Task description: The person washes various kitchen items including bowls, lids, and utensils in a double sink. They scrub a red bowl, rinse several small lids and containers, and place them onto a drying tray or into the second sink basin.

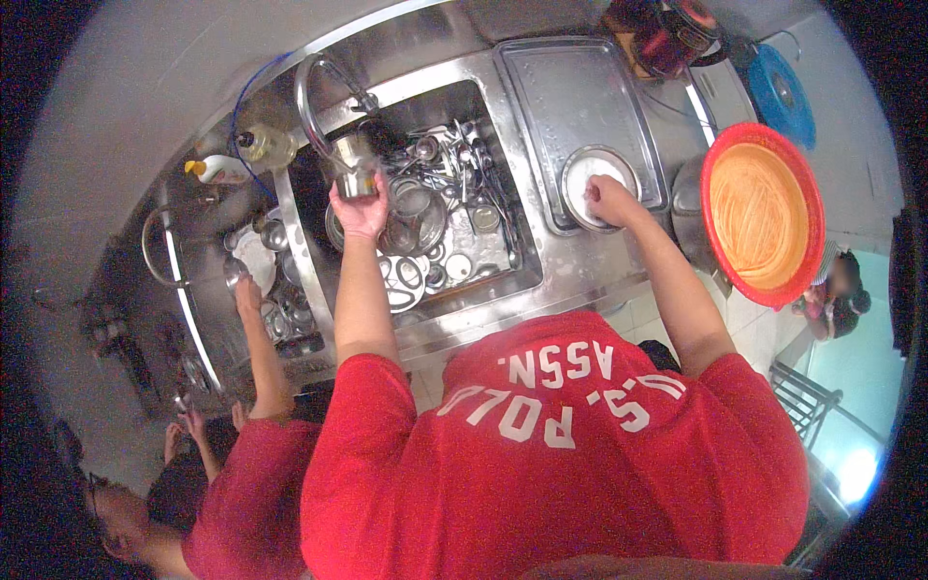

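Note:
My left hand [362, 212] grips a shiny metal canister [355, 167] from below and around its side. It hangs over the near-left part of a steel sink basin [528, 250], beneath the curved spout of a faucet [301, 90]. My right hand [611, 201] reaches into a round metal bowl [569, 185] of white, foamy-looking contents. Its fingers are bunched, and whether they hold something is hidden. That bowl rests on the near end of a rectangular metal tray [580, 94]. Spoons and other cutlery [464, 156] crowd the basin, with glass-like bowls [413, 210] and several pale rings and lids [402, 279].
To the right stands a red plastic basin [815, 210] with an orange interior; a blue lid [783, 94] lies behind. Left of the divider, a co-worker's hand [248, 293] works in a second sink bay among dishes [279, 312]. Bottles [268, 148] stand by the faucet.

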`<state>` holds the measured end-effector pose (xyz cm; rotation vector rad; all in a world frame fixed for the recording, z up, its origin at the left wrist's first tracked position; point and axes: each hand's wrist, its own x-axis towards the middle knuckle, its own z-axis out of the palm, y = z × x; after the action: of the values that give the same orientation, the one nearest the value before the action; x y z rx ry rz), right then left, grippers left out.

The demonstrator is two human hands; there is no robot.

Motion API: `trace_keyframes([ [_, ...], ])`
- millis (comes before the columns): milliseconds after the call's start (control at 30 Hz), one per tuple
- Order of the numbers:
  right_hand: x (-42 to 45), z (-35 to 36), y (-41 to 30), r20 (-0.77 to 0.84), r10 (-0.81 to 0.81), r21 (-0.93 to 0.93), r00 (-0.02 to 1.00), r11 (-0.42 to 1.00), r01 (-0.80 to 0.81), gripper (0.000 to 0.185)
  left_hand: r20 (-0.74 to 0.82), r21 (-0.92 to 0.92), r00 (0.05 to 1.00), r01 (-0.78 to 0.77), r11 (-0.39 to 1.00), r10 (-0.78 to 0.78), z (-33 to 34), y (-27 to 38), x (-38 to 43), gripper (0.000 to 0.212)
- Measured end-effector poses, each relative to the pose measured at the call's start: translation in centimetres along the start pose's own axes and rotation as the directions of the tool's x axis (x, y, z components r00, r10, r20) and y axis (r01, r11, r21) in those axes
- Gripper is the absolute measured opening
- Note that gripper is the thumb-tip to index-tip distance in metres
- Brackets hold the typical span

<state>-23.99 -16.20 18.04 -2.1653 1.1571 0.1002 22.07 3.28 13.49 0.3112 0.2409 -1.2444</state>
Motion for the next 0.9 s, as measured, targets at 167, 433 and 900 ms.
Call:
trace_keyframes([
  [167, 0.3, 0.0, -0.1, 0.003, 0.001, -0.032, 1.000, 0.999, -0.001, 0.017, 0.037, -0.039, 0.994, 0.103, 0.994, -0.102, -1.1, 0.9, 0.5, 0.059],
  [433, 0.4, 0.2, 0.7, 0.024, 0.009, -0.054, 1.000, 0.999, -0.007, 0.021, -0.181, 0.087, 0.976, -0.107, 0.990, 0.122, 1.6, -1.6, 0.6, 0.062],
  [900, -0.9, -1.8, -2.4, -0.128, 0.034, 0.138, 0.991, 0.990, -0.016, 0.021, -0.353, 0.433, 0.933, 0.234, 0.870, -0.076, 5.2, -8.3, -2.6, 0.060],
])
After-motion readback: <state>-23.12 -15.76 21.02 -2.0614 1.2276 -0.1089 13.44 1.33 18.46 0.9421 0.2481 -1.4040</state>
